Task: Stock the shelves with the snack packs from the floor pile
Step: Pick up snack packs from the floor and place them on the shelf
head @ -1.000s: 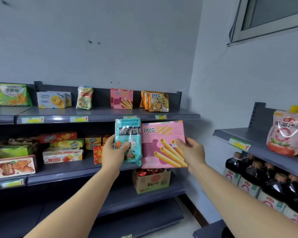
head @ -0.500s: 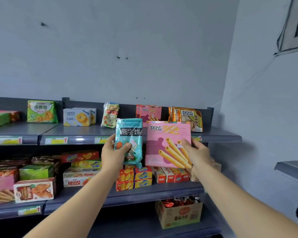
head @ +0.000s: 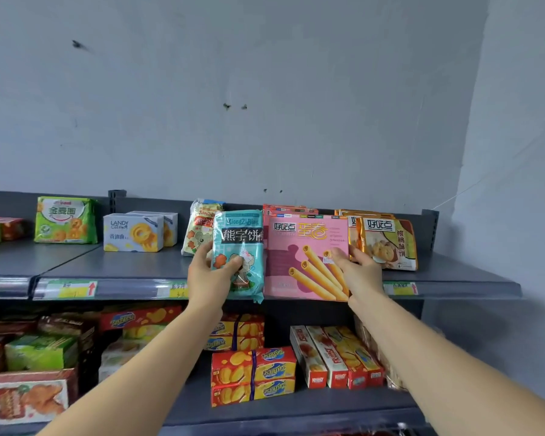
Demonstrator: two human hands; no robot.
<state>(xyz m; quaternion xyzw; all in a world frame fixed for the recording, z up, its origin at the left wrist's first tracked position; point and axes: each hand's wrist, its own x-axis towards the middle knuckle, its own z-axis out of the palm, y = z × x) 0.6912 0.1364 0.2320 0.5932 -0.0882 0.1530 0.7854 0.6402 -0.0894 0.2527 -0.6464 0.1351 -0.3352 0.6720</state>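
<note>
Placing: left hand (head: 213, 275) grips teal pack (head: 238, 247), right hand (head: 357, 272) grips pink box (head: 302, 256) at 3 o'clock; both likely need seating on top shelf (head: 132, 265).

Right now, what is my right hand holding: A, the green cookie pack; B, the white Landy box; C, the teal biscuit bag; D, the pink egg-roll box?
D: the right hand grips the pink egg-roll box at its right edge; the teal biscuit bag is in the left hand.
</note>
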